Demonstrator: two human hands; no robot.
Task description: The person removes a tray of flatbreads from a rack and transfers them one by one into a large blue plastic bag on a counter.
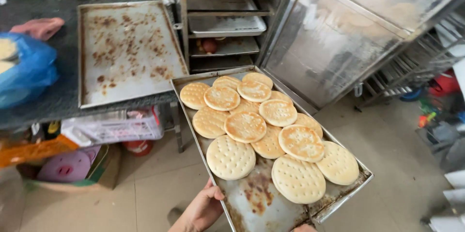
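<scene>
— Fingers (pixel 216 194) of the left hand (pixel 203 208) curl over the near left rim of the metal baking tray (pixel 252 203), thumb on top, so that hand is closed on the tray and carries it in the air above the tiled floor (pixel 160 188).

— And the right hand?

— Only a sliver of the right hand (pixel 305 228) shows at the bottom edge, just beside the tray's near right corner. Whether it grips or merely props the tray, I cannot tell.

— What's on the tray?

— Round flat breads (pixel 246 126), pricked all over, some pale and some browned on top. They overlap in a loose heap toward the far end, and the near end is bare, scorched metal.

— Where does the tray sit relative to everything else?

— Its far end is near the open door (pixel 334 43) of a steel rack cabinet, where shelf trays (pixel 226 24) are stacked. To the left, on the dark counter (pixel 53 91), lies an empty baking tray (pixel 127 50), stained with brown spots.

— How far along does it look?

— I'd judge the breads are baked and out of the rack. They are not yet unloaded: all of them are on the carried tray, and it has not been set down on anything.
</scene>
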